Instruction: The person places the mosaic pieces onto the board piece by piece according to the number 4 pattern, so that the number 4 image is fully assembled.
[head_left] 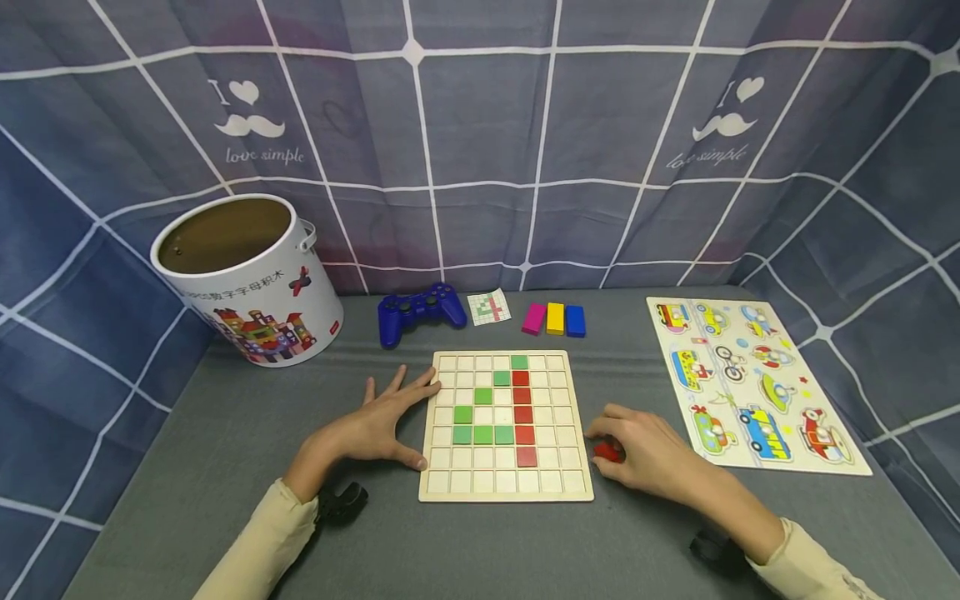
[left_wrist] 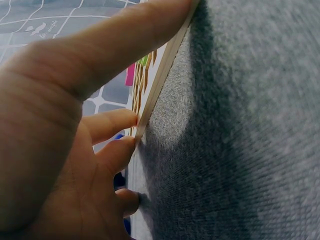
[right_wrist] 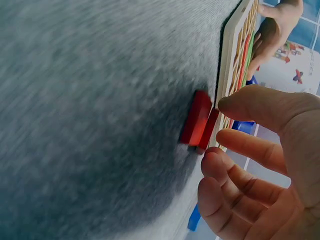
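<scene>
A wooden grid board [head_left: 467,481] lies flat on the table with several green tiles [head_left: 462,414] and a column of red tiles [head_left: 522,414] set in it. My left hand [head_left: 378,425] is spread along the board's left side, the thumb and index fingertip touching its edge. Just off the right edge, my right hand [head_left: 645,450] has thumb and index finger at loose red tiles [head_left: 609,452]. In the right wrist view, one red tile [right_wrist: 196,120] lies on the cloth, and the fingertips pinch a second red tile [right_wrist: 209,132] against it.
Behind the board are a blue game controller [head_left: 422,311], a small pattern card [head_left: 489,307] and magenta, yellow and blue blocks [head_left: 555,319]. A white bucket [head_left: 262,292] stands at the back left. A vehicle picture board [head_left: 757,387] lies to the right.
</scene>
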